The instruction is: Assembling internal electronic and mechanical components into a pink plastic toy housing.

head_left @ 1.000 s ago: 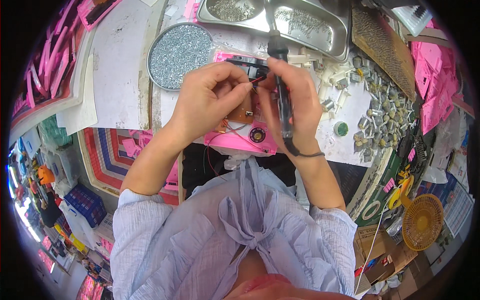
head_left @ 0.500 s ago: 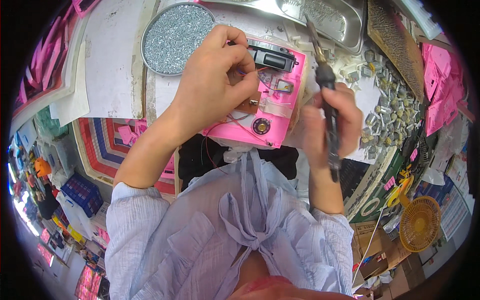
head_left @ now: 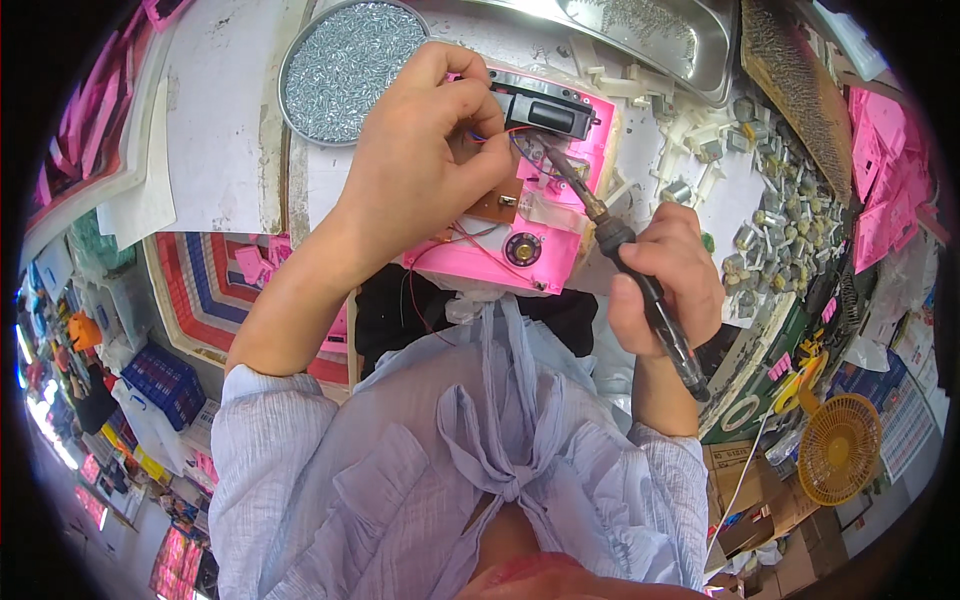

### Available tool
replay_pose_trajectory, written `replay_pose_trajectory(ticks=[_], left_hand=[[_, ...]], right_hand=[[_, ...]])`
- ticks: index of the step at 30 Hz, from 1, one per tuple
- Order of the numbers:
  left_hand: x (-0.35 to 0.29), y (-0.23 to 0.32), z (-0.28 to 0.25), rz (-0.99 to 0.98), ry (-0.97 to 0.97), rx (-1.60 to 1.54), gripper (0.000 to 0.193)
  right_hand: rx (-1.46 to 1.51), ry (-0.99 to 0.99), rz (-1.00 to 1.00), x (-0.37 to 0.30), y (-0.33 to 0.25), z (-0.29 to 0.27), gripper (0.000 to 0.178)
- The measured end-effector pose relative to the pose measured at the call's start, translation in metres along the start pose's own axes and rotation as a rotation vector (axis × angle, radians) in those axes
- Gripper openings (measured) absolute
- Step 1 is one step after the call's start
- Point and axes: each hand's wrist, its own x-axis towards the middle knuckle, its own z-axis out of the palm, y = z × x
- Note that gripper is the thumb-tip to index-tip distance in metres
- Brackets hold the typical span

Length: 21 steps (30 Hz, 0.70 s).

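In front of me lies a pink plastic housing [head_left: 480, 268], its inside showing a black plastic part [head_left: 550, 113], a brown circuit board [head_left: 494, 206], a small round speaker [head_left: 522, 249] and thin wires. My left hand [head_left: 425, 150] reaches over it, thumb and fingertips pinched on a thin wire [head_left: 519, 130] near the black part. A black-handled soldering iron [head_left: 645, 290] is gripped in my right hand [head_left: 675, 275]. Its metal tip points up and left into the housing, close to my left fingertips; whether it touches anything I cannot tell.
A round tray of small screws [head_left: 350, 75] stands behind my left hand. To the right lie many small motors [head_left: 760, 225] and white plastic parts [head_left: 690, 150]. A metal tray [head_left: 700, 50] is at the back. Pink parts [head_left: 885, 180] pile up at far right, above an orange fan [head_left: 840, 449].
My right hand has swung the soldering iron from pointing up and away to leaning left, its tip now over the housing. My left hand stays nearly in place, still pinching.
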Motion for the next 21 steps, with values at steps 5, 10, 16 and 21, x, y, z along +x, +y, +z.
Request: replay_pose_trajectory(ticks=[5, 10, 16, 21], left_hand=[[-0.0004, -0.0016, 0.0006, -0.003, 0.005, -0.012, 0.008], [-0.0008, -0.0023, 0.0006, -0.003, 0.011, -0.017, 0.008], [-0.0003, -0.0001, 0.0002, 0.009, 0.026, 0.009, 0.008], [-0.0005, 0.0001, 0.0008, 0.023, 0.04, 0.02, 0.008]], right_hand=[[-0.005, 0.004, -0.002, 0.0027, 0.003, 0.0054, 0.022], [-0.005, 0.02, 0.004, 0.0032, 0.0033, 0.0079, 0.022], [-0.096, -0.022, -0.026, 0.0062, 0.0001, 0.0067, 0.027], [-0.173, -0.078, -0.065, 0.0076, -0.0001, 0.0039, 0.036]])
